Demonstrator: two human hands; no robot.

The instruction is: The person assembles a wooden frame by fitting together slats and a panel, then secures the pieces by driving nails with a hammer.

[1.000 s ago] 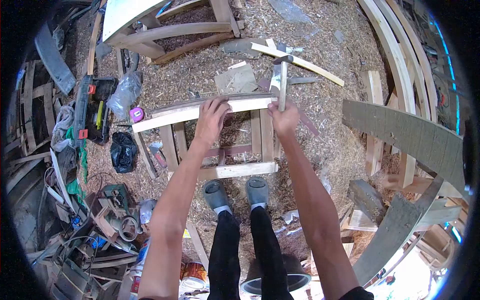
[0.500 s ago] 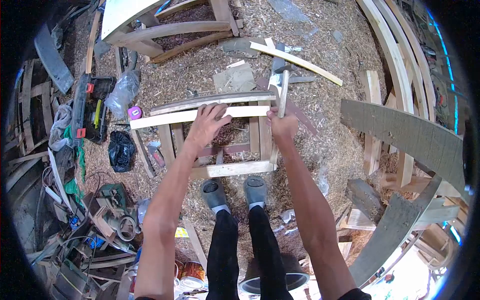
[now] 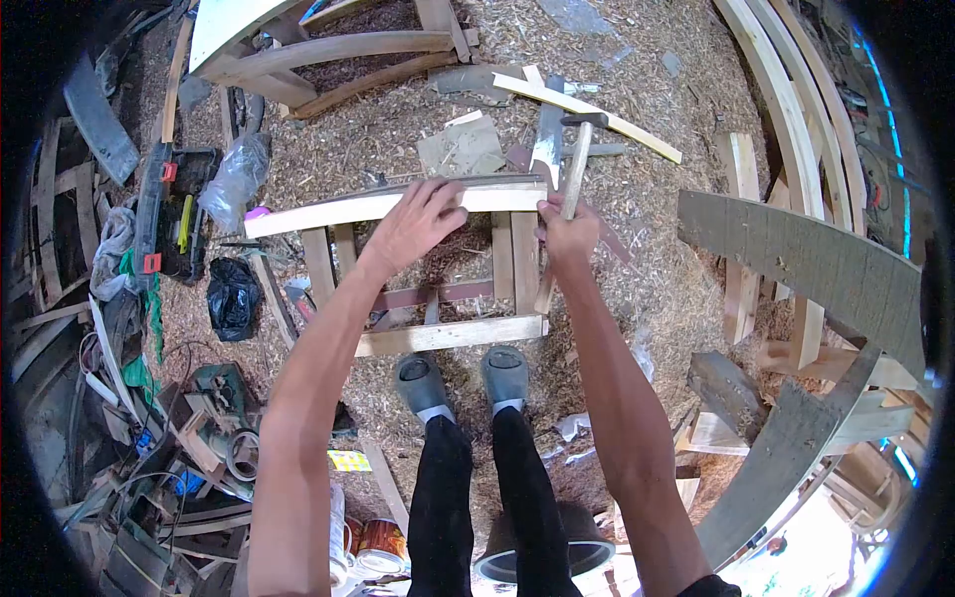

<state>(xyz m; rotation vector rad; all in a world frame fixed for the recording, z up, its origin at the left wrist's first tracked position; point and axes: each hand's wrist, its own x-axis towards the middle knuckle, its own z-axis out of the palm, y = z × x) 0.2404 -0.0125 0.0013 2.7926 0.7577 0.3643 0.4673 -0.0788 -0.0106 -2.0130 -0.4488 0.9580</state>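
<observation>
A small wooden frame (image 3: 453, 334) of pale slats stands on the sawdust floor in front of my feet. My left hand (image 3: 418, 221) lies flat on its top rail (image 3: 318, 212), fingers spread over the pale strip. My right hand (image 3: 565, 234) grips the wooden handle of a hammer (image 3: 575, 164) at the frame's right end. The hammer's dark metal head points up and away from me, above the rail's end.
Sawdust and offcuts cover the floor. A black tool case (image 3: 174, 214) and plastic bags lie to the left, more tools and paint cans (image 3: 378, 547) at lower left. Curved timber pieces (image 3: 796, 259) crowd the right side. Another wooden frame (image 3: 328, 50) stands ahead.
The hammer swung down toward the rail end half a second ago and is raised again now. My left hand stayed pressed on the top rail, shifting slightly.
</observation>
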